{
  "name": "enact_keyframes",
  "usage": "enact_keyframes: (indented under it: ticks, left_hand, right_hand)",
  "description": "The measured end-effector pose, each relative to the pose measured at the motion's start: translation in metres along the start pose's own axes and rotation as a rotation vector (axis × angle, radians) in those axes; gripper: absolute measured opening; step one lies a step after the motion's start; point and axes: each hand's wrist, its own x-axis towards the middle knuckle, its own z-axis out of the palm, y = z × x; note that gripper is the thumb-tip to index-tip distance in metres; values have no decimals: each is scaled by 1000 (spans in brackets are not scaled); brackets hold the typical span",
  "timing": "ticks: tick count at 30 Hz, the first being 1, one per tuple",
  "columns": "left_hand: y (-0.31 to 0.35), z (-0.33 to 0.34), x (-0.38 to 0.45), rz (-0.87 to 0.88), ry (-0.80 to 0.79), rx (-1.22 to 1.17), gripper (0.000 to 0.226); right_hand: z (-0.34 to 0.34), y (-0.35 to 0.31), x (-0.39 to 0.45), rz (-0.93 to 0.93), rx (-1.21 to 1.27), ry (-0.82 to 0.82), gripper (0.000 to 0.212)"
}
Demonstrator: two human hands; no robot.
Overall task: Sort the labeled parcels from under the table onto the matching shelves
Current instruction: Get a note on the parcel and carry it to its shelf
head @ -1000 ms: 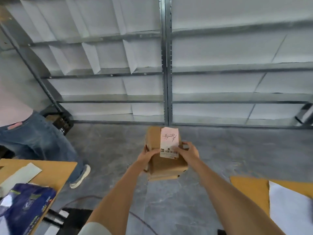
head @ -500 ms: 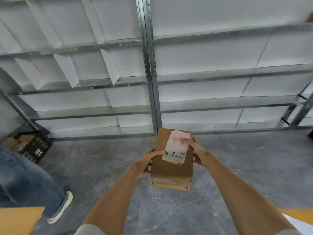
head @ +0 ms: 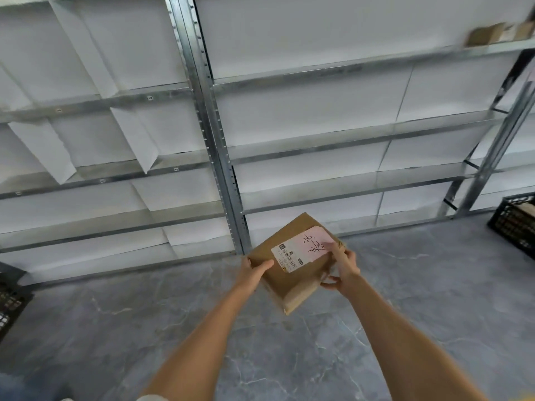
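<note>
I hold a brown cardboard parcel (head: 292, 273) with both hands at mid-frame, above the grey floor. A white and pink label (head: 304, 250) with black handwriting and a barcode lies on its top face. My left hand (head: 254, 270) grips the parcel's left edge, thumb on top. My right hand (head: 343, 267) grips the right edge, with fingers lying over the label's pink end. The parcel is turned diagonally. Behind it stand the metal shelves (head: 347, 146), lined with white paper, several levels high.
A steel upright (head: 214, 140) splits the shelving into two bays. Small brown parcels (head: 492, 34) sit on a high shelf at the top right. A black plastic crate (head: 515, 221) stands on the floor at the right, another crate (head: 11, 296) at the left edge.
I have come closer to the shelves and turned right. The tables and the other person have left the view. The parcel has rotated from upright to diagonal in my hands.
</note>
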Motion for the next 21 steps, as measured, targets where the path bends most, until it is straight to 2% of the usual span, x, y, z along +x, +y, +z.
enact_keyframes:
  ticks: [3,6,8,11,14,16,21]
  left_hand:
    - [10,24,29,6,-14,-66,60]
    - [22,39,63,59,52,-8,59]
    - [32,43,91,77,74,12,60]
    - [53,51,133,97,16,30,58]
    - [77,65,172,96,-80,34,51]
    - [91,74,197,113,-141,48,61]
    - [129,104,267,138,-268,126,86]
  right_hand:
    - [0,-13,14,-24,-50,43,67]
    - [-2,-25,33,-47,-168,33,64]
    - [-7,-35,50,-90,-251,49,54]
    - [-12,-53,80,-147,-321,63,48]
    - [-12,-71,110,-87,-302,91,40]
    - [-11,-81,130,-79,-263,121,36]
    - [-15,-117,174,-114,-166,251,44]
